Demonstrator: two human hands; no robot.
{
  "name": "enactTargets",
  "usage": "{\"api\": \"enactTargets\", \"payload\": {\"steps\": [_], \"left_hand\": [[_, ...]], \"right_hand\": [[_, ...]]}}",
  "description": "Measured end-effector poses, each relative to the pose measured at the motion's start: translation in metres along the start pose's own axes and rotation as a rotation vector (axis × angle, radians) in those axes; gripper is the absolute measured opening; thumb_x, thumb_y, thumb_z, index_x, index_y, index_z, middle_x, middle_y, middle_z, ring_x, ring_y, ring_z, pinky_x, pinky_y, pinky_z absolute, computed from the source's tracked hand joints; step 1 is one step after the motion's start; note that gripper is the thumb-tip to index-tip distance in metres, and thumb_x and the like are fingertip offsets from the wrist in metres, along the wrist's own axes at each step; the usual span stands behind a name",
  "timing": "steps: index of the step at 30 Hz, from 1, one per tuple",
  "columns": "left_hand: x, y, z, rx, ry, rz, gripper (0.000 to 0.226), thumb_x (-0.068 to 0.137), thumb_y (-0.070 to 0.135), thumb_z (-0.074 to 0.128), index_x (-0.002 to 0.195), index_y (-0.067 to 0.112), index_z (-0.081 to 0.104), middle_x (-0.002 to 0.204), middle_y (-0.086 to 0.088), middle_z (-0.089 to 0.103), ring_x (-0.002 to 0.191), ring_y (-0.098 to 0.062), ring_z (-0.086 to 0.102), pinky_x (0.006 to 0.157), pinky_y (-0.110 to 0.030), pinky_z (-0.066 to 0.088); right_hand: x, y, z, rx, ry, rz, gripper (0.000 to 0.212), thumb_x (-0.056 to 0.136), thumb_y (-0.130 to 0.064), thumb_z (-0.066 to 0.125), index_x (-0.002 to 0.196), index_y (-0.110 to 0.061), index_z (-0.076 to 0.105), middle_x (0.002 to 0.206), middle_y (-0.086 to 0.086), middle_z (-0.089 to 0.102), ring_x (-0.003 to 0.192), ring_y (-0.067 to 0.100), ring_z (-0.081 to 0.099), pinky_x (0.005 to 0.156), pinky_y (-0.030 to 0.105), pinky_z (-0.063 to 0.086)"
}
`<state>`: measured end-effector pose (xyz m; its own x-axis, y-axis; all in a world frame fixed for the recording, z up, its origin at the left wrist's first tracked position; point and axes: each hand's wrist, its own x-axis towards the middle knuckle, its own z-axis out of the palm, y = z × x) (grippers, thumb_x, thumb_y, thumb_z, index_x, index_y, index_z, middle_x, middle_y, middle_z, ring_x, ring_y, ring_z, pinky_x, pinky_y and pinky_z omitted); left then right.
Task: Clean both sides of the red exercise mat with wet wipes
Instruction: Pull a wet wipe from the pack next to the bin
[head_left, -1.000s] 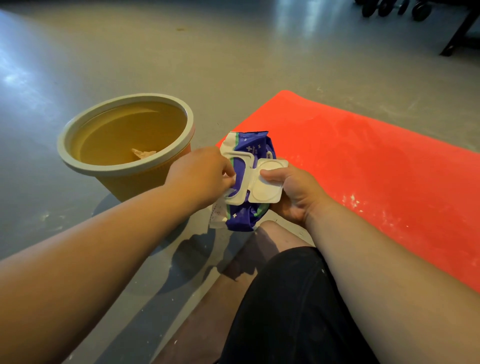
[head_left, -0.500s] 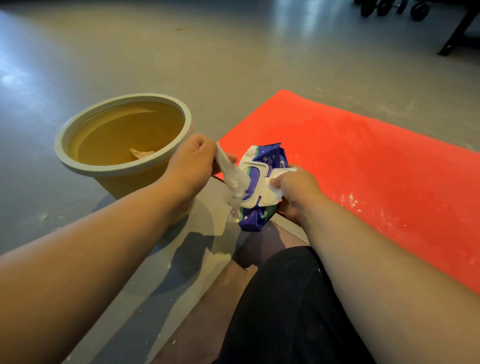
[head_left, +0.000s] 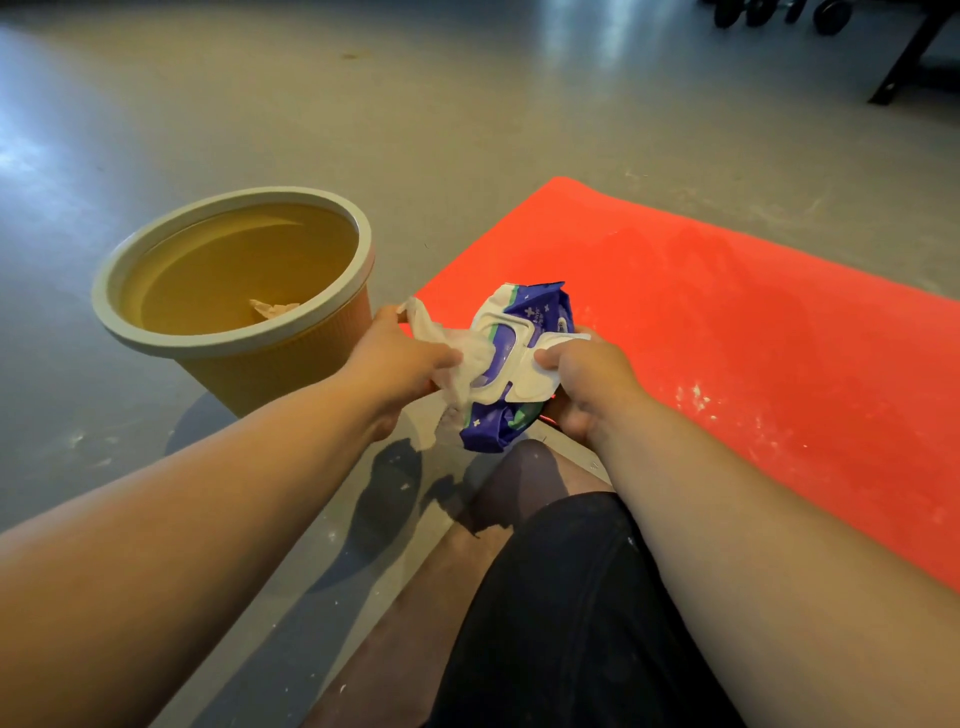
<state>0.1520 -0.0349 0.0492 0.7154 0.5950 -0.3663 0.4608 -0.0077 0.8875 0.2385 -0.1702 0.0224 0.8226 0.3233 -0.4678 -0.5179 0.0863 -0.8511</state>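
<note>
The red exercise mat (head_left: 727, 332) lies flat on the grey floor to my right, with white specks on its near part. My right hand (head_left: 582, 384) grips a blue and white wet wipe pack (head_left: 524, 364) by its open white lid, just above the mat's near corner. My left hand (head_left: 402, 358) pinches a white wet wipe (head_left: 447, 345) that is partly drawn out of the pack's opening.
A yellow bin (head_left: 228, 301) with a grey rim stands on the floor to my left, a crumpled wipe inside it. My knee in dark shorts (head_left: 561, 597) is below the hands. Dumbbells and a dark frame leg (head_left: 904, 62) are far back right.
My left hand went from the pack's opening to pulling a wipe out leftward. The pack shifted slightly right and tilted in my right hand.
</note>
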Motion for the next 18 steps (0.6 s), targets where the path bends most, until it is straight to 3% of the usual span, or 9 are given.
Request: {"api": "enactTargets", "payload": {"steps": [2,5,9,11,15,18], "left_hand": [[0.002,-0.002,-0.002,0.174,0.076,0.069,0.065,0.086,0.002,0.061,0.142,0.023,0.036,0.113,0.000,0.053,0.101,-0.020,0.055,0.077,-0.033,0.051],[0.003,0.001,-0.007,0.283,0.145,0.229,0.047,0.093,0.016,0.056,0.138,0.022,0.043,0.111,0.002,0.057,0.100,-0.018,0.059,0.081,-0.033,0.053],[0.002,0.008,-0.013,0.271,0.290,0.455,0.024,0.096,0.034,0.052,0.098,0.014,0.066,0.087,-0.003,0.065,0.082,-0.017,0.063,0.069,-0.032,0.051],[0.002,0.013,-0.014,0.215,0.390,0.535,0.022,0.096,0.031,0.050,0.087,0.015,0.062,0.079,0.000,0.060,0.075,-0.014,0.056,0.065,-0.028,0.047],[-0.002,0.027,-0.017,0.088,0.478,0.603,0.018,0.099,0.028,0.042,0.088,0.018,0.052,0.075,0.008,0.046,0.067,-0.004,0.043,0.054,-0.007,0.034],[-0.005,0.034,-0.019,0.032,0.442,0.613,0.021,0.093,0.024,0.050,0.074,0.018,0.049,0.068,0.005,0.045,0.060,-0.002,0.041,0.051,-0.009,0.033]], "right_hand": [[0.001,0.000,-0.002,-0.030,0.033,-0.007,0.034,0.084,0.013,0.038,0.087,-0.018,0.051,0.085,0.012,0.055,0.075,0.026,0.054,0.068,0.039,0.047],[0.004,0.003,-0.003,-0.061,0.064,-0.038,0.032,0.083,0.011,0.038,0.082,-0.018,0.050,0.085,0.010,0.050,0.075,0.025,0.049,0.068,0.039,0.041],[0.014,0.006,-0.006,-0.123,0.164,-0.080,0.030,0.080,0.003,0.039,0.084,-0.023,0.055,0.090,0.013,0.060,0.075,0.026,0.055,0.065,0.041,0.045],[0.018,0.007,-0.010,-0.117,0.205,-0.073,0.033,0.077,0.001,0.038,0.088,-0.022,0.058,0.090,0.013,0.064,0.073,0.027,0.058,0.065,0.043,0.048],[0.021,0.009,-0.012,-0.154,0.248,-0.060,0.035,0.073,-0.002,0.037,0.093,-0.022,0.058,0.093,0.013,0.067,0.080,0.034,0.066,0.070,0.052,0.055],[0.017,0.007,-0.012,-0.143,0.259,-0.053,0.030,0.078,0.000,0.038,0.088,-0.022,0.055,0.091,0.010,0.065,0.078,0.031,0.063,0.071,0.047,0.055]]}}
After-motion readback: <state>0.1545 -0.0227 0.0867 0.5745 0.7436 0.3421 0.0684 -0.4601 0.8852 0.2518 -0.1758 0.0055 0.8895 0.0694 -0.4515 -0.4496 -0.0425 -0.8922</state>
